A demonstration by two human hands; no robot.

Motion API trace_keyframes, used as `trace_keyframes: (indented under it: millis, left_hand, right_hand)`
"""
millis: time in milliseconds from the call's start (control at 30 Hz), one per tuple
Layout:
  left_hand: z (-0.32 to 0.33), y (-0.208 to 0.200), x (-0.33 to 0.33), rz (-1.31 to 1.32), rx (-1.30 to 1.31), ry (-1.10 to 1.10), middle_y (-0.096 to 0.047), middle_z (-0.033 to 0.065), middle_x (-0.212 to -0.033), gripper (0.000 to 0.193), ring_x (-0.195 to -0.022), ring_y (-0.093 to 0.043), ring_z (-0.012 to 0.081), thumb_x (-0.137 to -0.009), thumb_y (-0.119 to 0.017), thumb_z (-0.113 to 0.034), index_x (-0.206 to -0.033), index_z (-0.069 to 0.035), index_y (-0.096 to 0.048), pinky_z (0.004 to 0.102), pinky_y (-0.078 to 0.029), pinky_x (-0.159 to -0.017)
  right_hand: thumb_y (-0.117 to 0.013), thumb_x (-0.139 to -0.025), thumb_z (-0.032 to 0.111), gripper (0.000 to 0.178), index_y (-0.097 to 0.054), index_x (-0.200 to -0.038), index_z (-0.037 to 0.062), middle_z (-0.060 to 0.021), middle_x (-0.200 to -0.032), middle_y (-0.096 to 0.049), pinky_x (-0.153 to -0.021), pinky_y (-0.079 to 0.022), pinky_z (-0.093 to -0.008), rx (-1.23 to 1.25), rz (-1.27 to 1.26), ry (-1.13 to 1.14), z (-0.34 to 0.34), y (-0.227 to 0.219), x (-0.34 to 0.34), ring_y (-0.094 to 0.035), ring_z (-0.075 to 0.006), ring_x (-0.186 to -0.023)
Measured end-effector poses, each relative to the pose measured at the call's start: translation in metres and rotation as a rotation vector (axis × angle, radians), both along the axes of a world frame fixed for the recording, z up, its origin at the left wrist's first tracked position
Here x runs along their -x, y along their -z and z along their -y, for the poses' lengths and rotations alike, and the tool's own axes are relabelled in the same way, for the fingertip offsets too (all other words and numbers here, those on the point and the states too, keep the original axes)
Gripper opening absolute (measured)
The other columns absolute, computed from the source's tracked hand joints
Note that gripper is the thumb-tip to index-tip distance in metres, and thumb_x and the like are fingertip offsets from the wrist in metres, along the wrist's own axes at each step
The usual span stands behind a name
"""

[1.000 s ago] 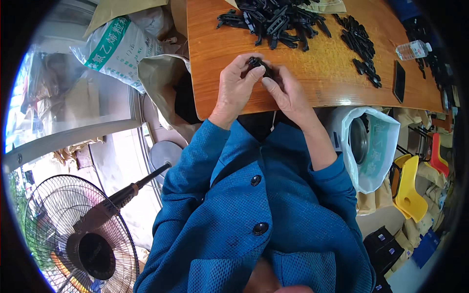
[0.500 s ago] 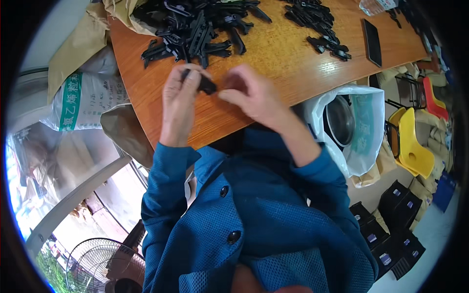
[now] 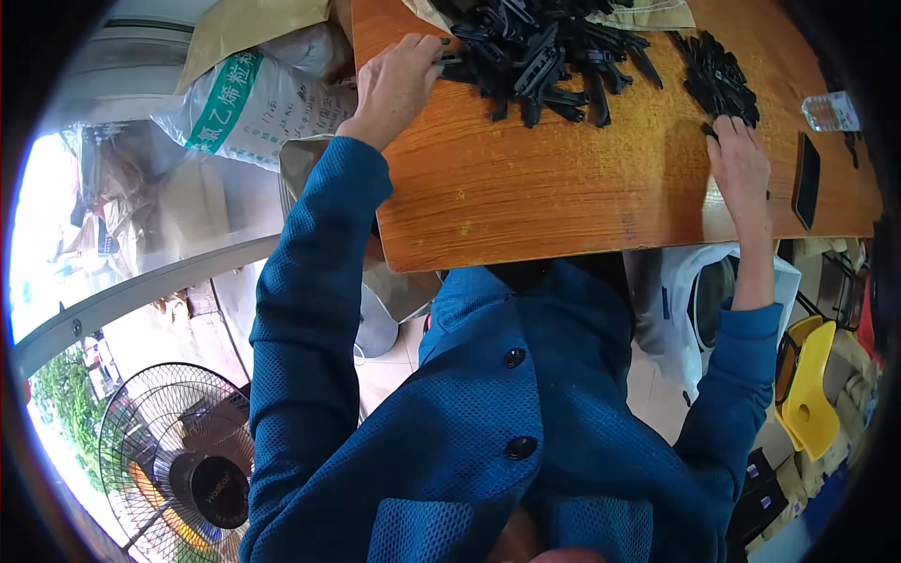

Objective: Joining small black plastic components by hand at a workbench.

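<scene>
A heap of black plastic parts [image 3: 540, 66] lies on the wooden table [image 3: 554, 206]. At its left edge is my left hand [image 3: 399, 84], palm down, fingers bent around the end of one black part [image 3: 457, 64]. Farther right lies a smaller pile of black parts [image 3: 715, 80]. My right hand [image 3: 740, 169] rests at the near end of that pile, fingers together and pressed on black pieces. The hand hides most of what lies beneath it, and a black tip shows beside its fingers.
A dark phone [image 3: 806, 183] and a clear plastic container [image 3: 831, 113] lie at the table's right. White sacks [image 3: 258, 113] stand left of the table. Below its front edge hangs a white bag [image 3: 680, 310]. A fan [image 3: 178, 469] stands lower left, a yellow chair [image 3: 812, 394] at right.
My hands have parted from close together over the table, left to the big heap, right to the smaller pile. The black part from my left hand no longer shows there. The view has shifted.
</scene>
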State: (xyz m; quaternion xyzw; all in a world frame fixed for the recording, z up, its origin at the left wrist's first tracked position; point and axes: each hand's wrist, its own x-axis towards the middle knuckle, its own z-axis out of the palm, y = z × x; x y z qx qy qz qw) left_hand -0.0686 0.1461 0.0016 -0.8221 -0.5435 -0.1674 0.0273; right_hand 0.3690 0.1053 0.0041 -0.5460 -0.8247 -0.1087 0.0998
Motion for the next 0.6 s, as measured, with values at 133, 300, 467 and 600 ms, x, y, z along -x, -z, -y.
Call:
trace_keyframes:
  millis: [133, 300, 467, 600]
  left_hand:
    - [0.012, 0.003, 0.015, 0.088, 0.005, -0.05, -0.061, 0.0101, -0.086, 0.021, -0.084, -0.062, 0.0292, -0.086, -0.061, -0.017, -0.105, -0.012, -0.057, 0.04, -0.048, -0.073]
    - [0.065, -0.018, 0.014, 1.422, 0.902, -0.044, -0.06, 0.0059, -0.08, 0.027, -0.064, -0.057, 0.0105, -0.093, -0.055, -0.02, -0.116, -0.005, -0.056, 0.0229, -0.046, -0.05]
    - [0.131, -0.028, -0.005, 1.729, 1.096, 0.07, -0.059, 0.0052, -0.076, 0.031, -0.058, -0.055, 0.0093, -0.094, -0.054, -0.023, -0.117, -0.003, -0.056, 0.0196, -0.043, -0.044]
    - [0.16, -0.037, -0.013, 1.741, 1.153, 0.122, -0.058, 0.0051, -0.072, 0.029, -0.05, -0.052, 0.0089, -0.095, -0.052, -0.024, -0.114, -0.003, -0.058, 0.0186, -0.041, -0.041]
  right_hand:
    - [-0.057, -0.09, 0.015, 0.019, -0.051, -0.102, 0.0024, -0.0128, -0.089, -0.062, -0.066, -0.049, -0.0367, 0.098, -0.182, 0.153, 0.009, -0.004, 0.027, -0.061, -0.0305, -0.076]
    - [-0.059, -0.091, 0.013, 0.021, -0.058, -0.11, 0.0042, -0.0051, -0.092, -0.065, -0.067, -0.051, -0.0228, 0.614, -1.48, 0.089, 0.064, -0.028, 0.123, -0.065, -0.0118, -0.078]
    - [-0.059, -0.09, 0.009, 0.012, -0.059, -0.101, 0.0036, -0.009, -0.088, -0.066, -0.063, -0.052, -0.0231, 0.681, -1.781, -0.145, 0.115, -0.025, 0.226, -0.066, -0.0141, -0.075]
    - [-0.059, -0.091, 0.011, 0.015, -0.055, -0.103, 0.0031, -0.0079, -0.085, -0.065, -0.061, -0.052, -0.0227, 0.543, -1.731, -0.142, 0.138, -0.027, 0.257, -0.065, -0.0136, -0.069]
